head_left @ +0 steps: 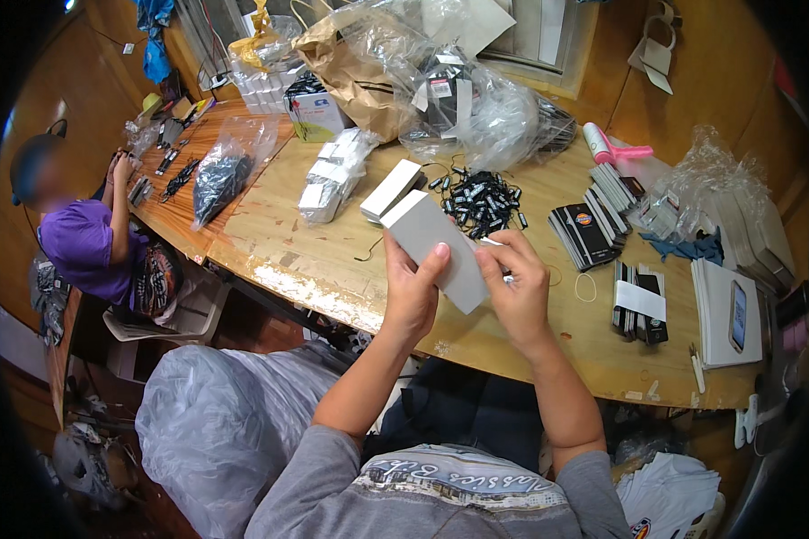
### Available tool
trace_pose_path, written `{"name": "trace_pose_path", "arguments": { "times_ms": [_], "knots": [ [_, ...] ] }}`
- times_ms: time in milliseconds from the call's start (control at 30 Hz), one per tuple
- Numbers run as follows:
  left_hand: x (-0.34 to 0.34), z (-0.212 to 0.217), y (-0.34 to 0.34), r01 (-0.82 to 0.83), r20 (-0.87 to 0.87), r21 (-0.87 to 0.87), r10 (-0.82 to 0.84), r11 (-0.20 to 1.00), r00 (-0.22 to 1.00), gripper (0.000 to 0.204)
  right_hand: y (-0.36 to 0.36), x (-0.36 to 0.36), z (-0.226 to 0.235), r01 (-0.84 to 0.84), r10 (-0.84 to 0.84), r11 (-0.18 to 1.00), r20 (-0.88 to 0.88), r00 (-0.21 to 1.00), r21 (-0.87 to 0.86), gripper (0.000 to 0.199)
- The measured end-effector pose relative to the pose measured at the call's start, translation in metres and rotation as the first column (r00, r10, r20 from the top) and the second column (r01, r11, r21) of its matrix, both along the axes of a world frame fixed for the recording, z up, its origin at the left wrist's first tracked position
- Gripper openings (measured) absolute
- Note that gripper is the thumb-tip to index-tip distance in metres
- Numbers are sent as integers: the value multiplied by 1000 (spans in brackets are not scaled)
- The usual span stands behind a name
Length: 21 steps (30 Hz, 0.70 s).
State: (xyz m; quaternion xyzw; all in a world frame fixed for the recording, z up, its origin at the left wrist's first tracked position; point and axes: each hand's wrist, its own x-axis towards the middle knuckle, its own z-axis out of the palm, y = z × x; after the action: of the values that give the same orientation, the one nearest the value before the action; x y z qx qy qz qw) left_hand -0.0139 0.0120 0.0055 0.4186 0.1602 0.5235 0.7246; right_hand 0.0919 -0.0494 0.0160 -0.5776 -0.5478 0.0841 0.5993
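My left hand [412,286] is closed around a long, pale block that looks like a stack of blank cards [445,256], held tilted above the table's front edge. At the block's right side, my right hand [517,283] has its fingers pinched together. A bit of something small and white shows between them, too small to name. Behind the held block lies a similar white card stack [391,191]. Just beyond my right hand is a heap of black cords with small tag pieces [481,199]. A thin rubber band [585,287] lies to the right.
On the right are black tag stacks [584,235], a banded bundle [640,305] and a white box [726,314]. Plastic bags [503,121] and a brown paper bag [351,67] crowd the back. A person in purple [94,242] works at left; a large bag [216,431] stands beside me.
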Motion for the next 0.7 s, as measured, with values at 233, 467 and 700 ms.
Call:
{"name": "trace_pose_path", "arguments": {
  "times_ms": [233,467,700],
  "knots": [
    [3,-20,11,304,189,-194,-268,933,945,55,2,-1,-4,9,-10,998,24,1000,59,8],
    [4,-14,-2,68,36,-82,-65,994,997,80,-5,-15,-4,76,-110,988,274,955,132,7],
    [5,-8,-19,38,37,94,-41,995,998,85,11,7,-20,153,-100,982,-379,920,112,7]
  ]
}}
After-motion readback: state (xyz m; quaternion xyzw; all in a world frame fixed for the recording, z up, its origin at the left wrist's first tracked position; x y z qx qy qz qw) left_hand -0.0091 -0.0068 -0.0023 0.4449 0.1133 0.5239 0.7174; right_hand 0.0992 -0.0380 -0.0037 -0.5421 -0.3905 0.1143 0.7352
